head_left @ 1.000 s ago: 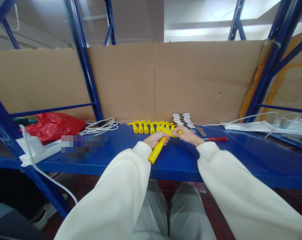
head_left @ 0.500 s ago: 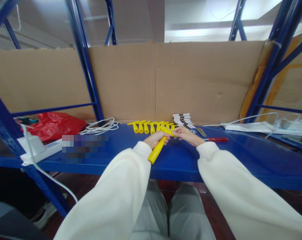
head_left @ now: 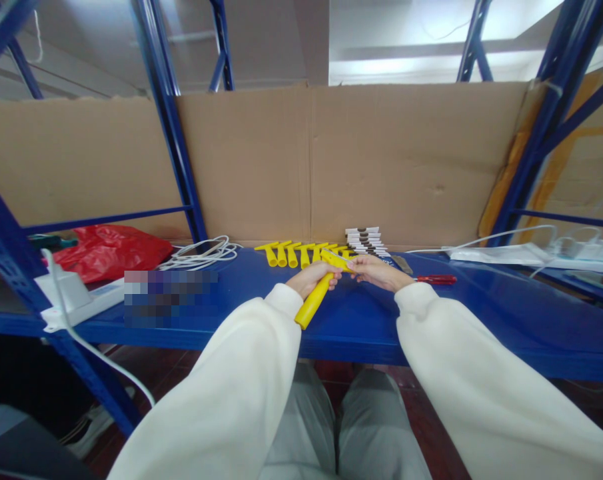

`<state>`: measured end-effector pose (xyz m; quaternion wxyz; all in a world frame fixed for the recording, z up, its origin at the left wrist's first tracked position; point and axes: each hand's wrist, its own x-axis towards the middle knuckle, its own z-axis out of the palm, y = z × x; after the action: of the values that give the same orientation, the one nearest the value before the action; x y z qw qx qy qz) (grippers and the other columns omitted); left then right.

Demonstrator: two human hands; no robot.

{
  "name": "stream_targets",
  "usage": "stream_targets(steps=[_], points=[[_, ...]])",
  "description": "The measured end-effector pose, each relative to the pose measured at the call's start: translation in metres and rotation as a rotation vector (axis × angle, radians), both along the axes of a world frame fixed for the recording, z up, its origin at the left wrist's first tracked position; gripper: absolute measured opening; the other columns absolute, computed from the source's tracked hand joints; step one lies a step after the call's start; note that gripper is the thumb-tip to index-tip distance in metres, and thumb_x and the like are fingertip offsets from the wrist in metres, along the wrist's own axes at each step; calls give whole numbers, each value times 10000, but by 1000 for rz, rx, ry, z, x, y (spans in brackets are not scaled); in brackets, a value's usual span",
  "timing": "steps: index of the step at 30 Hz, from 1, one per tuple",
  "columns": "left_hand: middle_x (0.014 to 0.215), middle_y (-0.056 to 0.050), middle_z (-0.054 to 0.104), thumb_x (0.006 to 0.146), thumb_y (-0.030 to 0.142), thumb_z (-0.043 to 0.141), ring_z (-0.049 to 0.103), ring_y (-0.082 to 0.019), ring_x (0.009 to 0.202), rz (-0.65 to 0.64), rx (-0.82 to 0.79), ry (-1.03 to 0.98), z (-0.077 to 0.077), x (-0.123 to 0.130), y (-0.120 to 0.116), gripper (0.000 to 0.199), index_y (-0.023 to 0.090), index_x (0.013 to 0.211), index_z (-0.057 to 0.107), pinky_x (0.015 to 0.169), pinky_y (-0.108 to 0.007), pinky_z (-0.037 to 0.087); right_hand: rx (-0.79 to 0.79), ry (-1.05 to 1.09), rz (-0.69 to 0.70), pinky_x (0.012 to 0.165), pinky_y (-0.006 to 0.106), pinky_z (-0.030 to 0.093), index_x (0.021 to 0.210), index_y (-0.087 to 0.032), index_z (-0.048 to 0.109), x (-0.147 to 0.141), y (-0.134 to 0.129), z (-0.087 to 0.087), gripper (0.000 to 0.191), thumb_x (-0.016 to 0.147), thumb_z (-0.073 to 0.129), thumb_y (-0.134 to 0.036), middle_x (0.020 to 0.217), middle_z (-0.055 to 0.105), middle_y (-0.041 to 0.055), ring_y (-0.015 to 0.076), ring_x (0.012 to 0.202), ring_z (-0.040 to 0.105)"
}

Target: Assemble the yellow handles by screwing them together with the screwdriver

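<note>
A yellow T-shaped tool that looks like a scraper (head_left: 313,305) is held above the blue shelf, its round handle slanting down toward me. My left hand (head_left: 315,277) is wrapped round the handle just below the head. The fingers of my right hand (head_left: 374,272) are pinched at the right end of the head, where a thin pale strip shows along the top. Whether that strip is a separate piece, I cannot tell. Behind my hands stands a row of several similar yellow scrapers (head_left: 292,257). White and dark flat packets (head_left: 365,240) lie overlapped to their right.
A red-handled screwdriver (head_left: 436,279) lies right of my right hand, near a small grey-brown flat piece (head_left: 402,265). Left are a coiled white cable (head_left: 201,253), a red plastic bag (head_left: 114,252) and a white power strip (head_left: 84,303). Cardboard (head_left: 381,160) walls the back.
My right hand has shifted slightly along the scraper's head, and its fingers sit closer together there. The left hand and handle have hardly moved.
</note>
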<state>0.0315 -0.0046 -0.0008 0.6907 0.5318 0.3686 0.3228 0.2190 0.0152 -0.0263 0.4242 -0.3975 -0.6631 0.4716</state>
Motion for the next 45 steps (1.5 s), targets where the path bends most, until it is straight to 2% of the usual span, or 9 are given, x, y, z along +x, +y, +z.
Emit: stream_targets(steps=[7, 16, 32, 39, 45], points=[[499, 50, 436, 890, -7, 393, 343, -52, 366, -8, -23, 13, 1, 1, -1, 223, 150, 793, 519, 388, -161, 275, 12, -2, -4, 552, 245, 380, 706, -202, 592, 0, -2, 1, 477, 513, 877, -531, 658, 569, -28, 124, 646, 520], [498, 57, 420, 903, -3, 366, 346, -55, 372, -13, -1, 43, 2, 1, -3, 244, 146, 787, 520, 411, -170, 295, -18, 13, -2, 563, 249, 383, 732, -206, 592, -1, -3, 2, 411, 540, 869, -441, 684, 579, -24, 127, 663, 525], [499, 49, 415, 887, -13, 393, 329, -48, 368, 7, 15, -46, 4, 3, -5, 261, 151, 704, 481, 390, -163, 275, -70, 126, -1, 579, 246, 392, 758, -215, 554, -6, -7, 4, 366, 614, 835, -401, 718, 611, -18, 129, 671, 550], [512, 58, 425, 841, 4, 526, 326, -36, 370, -8, 10, -88, 1, 1, 2, 205, 150, 701, 497, 388, -156, 263, -55, 135, 4, 595, 260, 390, 759, -216, 563, -7, -7, 3, 345, 629, 830, -392, 734, 632, -13, 130, 665, 550], [494, 48, 424, 841, -10, 463, 347, -50, 368, 6, 32, -78, 0, 1, 1, 211, 145, 706, 511, 383, -163, 280, -15, 94, 14, 619, 268, 395, 776, -214, 565, -4, -5, 1, 376, 624, 827, -436, 745, 627, -14, 133, 684, 551]])
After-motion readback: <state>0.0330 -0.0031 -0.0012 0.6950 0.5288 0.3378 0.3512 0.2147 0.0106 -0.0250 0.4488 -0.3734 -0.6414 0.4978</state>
